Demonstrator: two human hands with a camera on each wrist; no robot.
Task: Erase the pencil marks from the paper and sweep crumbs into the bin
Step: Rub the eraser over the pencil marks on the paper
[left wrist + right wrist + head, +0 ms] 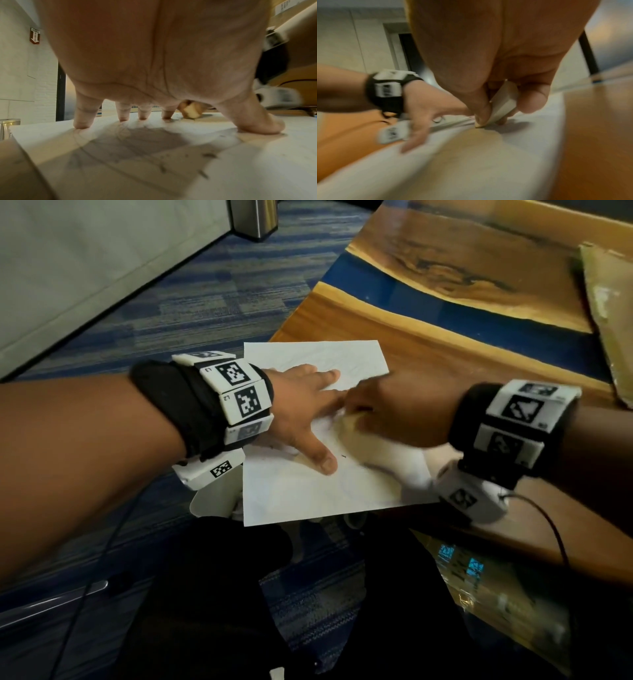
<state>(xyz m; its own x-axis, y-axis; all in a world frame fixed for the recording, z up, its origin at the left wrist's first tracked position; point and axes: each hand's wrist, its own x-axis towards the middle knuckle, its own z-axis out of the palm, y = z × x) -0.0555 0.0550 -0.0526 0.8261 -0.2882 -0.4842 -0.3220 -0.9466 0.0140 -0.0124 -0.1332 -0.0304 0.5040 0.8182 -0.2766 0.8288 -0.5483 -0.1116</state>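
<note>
A white sheet of paper (pixel 308 491) with faint pencil lines lies on the corner of the wooden table (pixel 428 350), overhanging its left edge. My left hand (pixel 305 409) lies flat on the paper with fingers spread, pressing it down; the fingertips (pixel 82 125) touch the sheet (pixel 154 155). My right hand (pixel 387 409), blurred, pinches a pale eraser (pixel 502 104) between thumb and fingers, its lower corner on the paper (pixel 471 155) just right of the left index finger. The eraser (pixel 190 111) also shows past the left fingers. Small dark crumbs (pixel 208 155) lie on the sheet.
A steel bin (pixel 253 217) stands on the blue carpet far beyond the table's left edge. A tan cardboard piece (pixel 609 316) lies at the table's right. A cable (pixel 548 518) runs from my right wrist. My dark-clothed legs are below the table edge.
</note>
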